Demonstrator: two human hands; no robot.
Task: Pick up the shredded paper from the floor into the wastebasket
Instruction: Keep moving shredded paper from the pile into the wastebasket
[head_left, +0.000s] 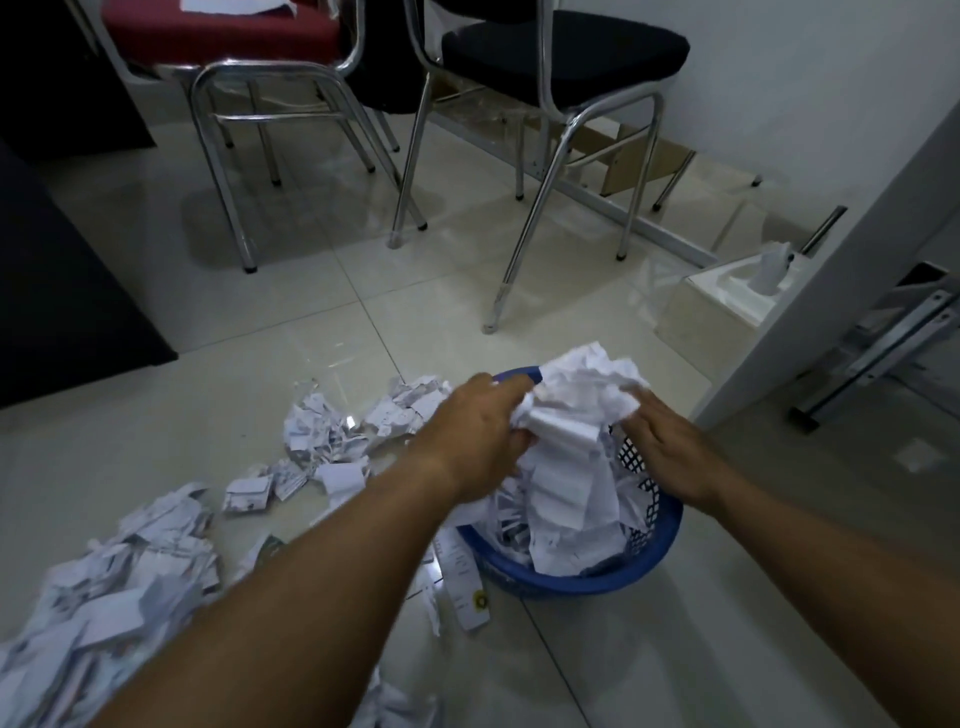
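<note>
Shredded paper (104, 597) litters the floor (322, 332) left of the blue wastebasket (597, 582), its print too blurred to read. Above the wastebasket sits a crumpled wad (576, 410). The left hand (478, 436) curls round it, and the right hand (670, 447) presses fairly straight fingers against it.

1. the wastebasket (597, 579) is bright blue, and its wall is a lattice of small openings.
2. the shredded paper (571, 410) is white, with grey-black print on many scraps.
3. a paper strip (470, 587) beside the basket is white with a yellow mark.
4. the floor (311, 322) is pale cream glossy tile with thin dark grout lines.
5. the red chair (218, 31) and the black chair (566, 49) have shiny chrome frames.
6. the tissue box (727, 296) is white and cream.
7. the wall (805, 78) is white.
</note>
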